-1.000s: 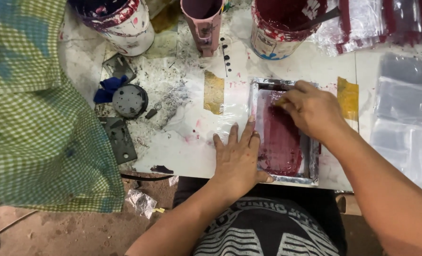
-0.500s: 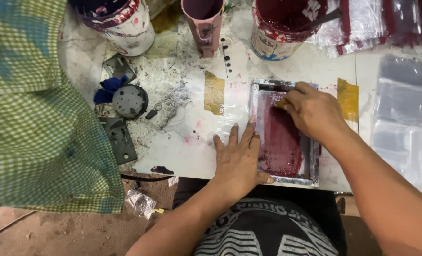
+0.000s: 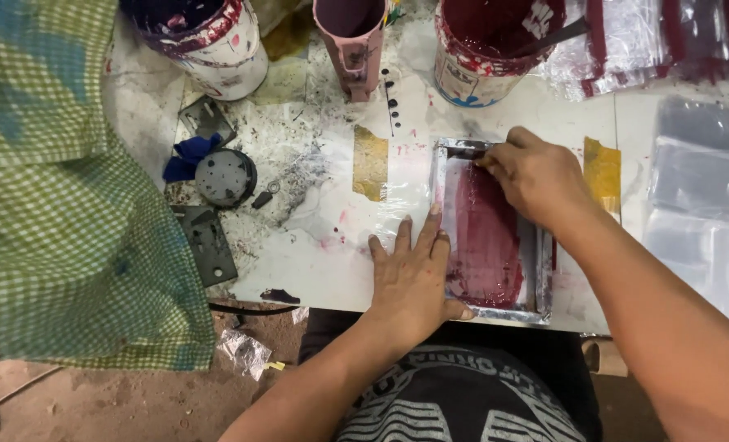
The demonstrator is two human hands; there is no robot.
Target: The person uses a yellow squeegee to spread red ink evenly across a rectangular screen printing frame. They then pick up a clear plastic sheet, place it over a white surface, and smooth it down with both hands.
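Observation:
A small metal-framed printing screen (image 3: 538, 304) lies on the white worktop, its mesh smeared with dark red ink (image 3: 483, 241). My left hand (image 3: 414, 278) lies flat with fingers spread, pressing on the screen's left edge and the clear plastic sheet beside it. My right hand (image 3: 540, 176) is at the far end of the screen, closed around a small scraper whose dark edge (image 3: 468, 152) just shows beyond the fingers. The hand hides most of the scraper.
A can of red ink (image 3: 487, 57) with a stick, a pink cup (image 3: 350, 37) and a white bucket (image 3: 209, 41) stand at the back. Clear plastic bags (image 3: 700, 188) lie at the right. A green checked cloth (image 3: 54, 213), a round black part (image 3: 225, 177) and a blue rag (image 3: 184, 157) are on the left.
My right hand has edged slightly toward the far end of the screen. My left hand has stayed flat in the same place.

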